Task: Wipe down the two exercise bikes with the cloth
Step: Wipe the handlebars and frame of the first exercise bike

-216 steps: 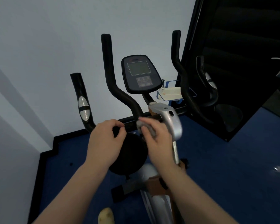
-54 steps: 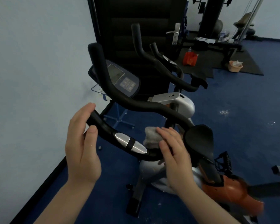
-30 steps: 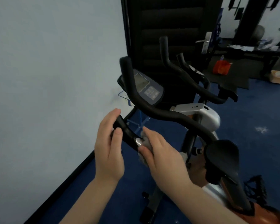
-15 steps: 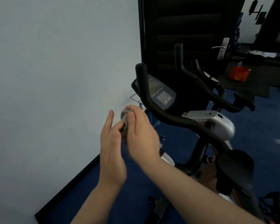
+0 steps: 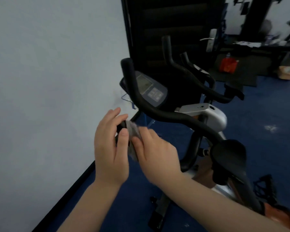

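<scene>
Both hands met at the near grip of the exercise bike (image 5: 187, 121): the left hand (image 5: 111, 148) curled loosely around the grip's black end, the right hand (image 5: 155, 152) pressing the grey cloth (image 5: 132, 131) against it. Judging by this, wiping was mid-way on one handlebar; the console (image 5: 150, 88) beyond the grip, the saddle (image 5: 228, 153) right of it, and any second bike seemingly remained. Close left of the grip, the wall (image 5: 49, 81) crowded the hands.

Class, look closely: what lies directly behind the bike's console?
Behind the console stands a dark slatted door panel; by its left edge, a clear shelf on the white wall. The console hides whatever lies straight behind it.
</scene>
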`<state>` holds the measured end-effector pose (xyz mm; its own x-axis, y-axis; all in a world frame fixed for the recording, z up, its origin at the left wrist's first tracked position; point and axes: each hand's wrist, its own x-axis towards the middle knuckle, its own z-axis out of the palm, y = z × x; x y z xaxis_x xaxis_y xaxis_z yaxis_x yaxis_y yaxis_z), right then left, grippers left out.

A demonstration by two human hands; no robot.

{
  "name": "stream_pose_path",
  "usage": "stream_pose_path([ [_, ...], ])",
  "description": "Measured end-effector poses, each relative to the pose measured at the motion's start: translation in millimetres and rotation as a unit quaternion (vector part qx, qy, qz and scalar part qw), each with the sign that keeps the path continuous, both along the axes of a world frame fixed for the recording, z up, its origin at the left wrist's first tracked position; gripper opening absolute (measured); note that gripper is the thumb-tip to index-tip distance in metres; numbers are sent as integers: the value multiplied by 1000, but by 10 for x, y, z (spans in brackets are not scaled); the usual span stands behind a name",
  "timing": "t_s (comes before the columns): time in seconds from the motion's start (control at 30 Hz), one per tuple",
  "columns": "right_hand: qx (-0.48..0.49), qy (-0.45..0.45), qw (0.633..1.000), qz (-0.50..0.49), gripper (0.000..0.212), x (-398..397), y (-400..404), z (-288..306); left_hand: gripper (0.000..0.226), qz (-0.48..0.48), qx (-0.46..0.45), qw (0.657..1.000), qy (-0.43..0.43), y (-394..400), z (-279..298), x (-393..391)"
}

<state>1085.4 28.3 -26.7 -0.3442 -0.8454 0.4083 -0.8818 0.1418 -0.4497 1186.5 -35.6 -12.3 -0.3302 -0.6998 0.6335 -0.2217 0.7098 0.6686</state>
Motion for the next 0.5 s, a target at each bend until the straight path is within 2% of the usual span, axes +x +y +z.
stream_pose_path([
  [0.07, 24, 7, 1000, -3, 49, -212, 259, -130, 34, -20, -66, 996, -53, -46, 20, -78],
  [0.17, 18, 20, 998, 64, 39, -546, 564, -303, 26, 9, -160, 978, -130, -70, -13, -191],
  [0.27, -19, 24, 997, 68, 35, -671, 556, -351, 17, 53, -218, 963, -153, -114, -65, -205],
  [0.37, -107, -79, 988, -74, 38, -462, 461, -407, 16, 53, -237, 960, -141, -149, -87, -187],
  [0.43, -110, -144, 968, -176, 42, -256, 476, -496, 18, 43, -244, 960, -133, -152, -94, -182],
  [0.5, -93, -207, 950, -213, 45, -119, 484, -570, 19, 39, -249, 960, -125, -155, -90, -183],
])
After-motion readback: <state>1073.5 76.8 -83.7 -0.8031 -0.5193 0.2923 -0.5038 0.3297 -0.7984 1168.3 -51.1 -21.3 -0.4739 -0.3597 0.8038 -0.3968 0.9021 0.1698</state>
